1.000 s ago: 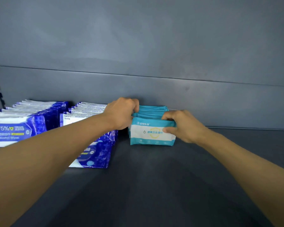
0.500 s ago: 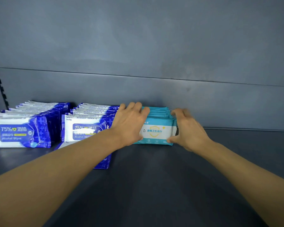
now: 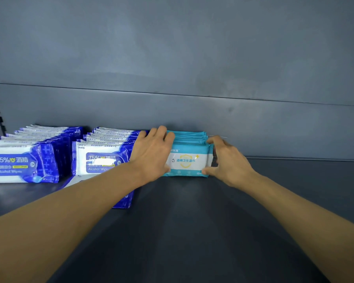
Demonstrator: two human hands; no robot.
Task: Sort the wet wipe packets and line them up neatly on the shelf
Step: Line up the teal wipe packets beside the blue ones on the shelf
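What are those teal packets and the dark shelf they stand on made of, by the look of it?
The teal packets look like soft, glossy plastic film: they catch the light and have crimped side seams. The shelf looks like painted metal with a smooth satin finish, showing faint reflections, though laminate cannot be ruled out.

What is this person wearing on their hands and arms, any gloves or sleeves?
Nothing shows. The left hand and right hand are bare, with no gloves, rings or watch visible. Both forearms are uncovered right to the frame's edge, with no sleeve in view.
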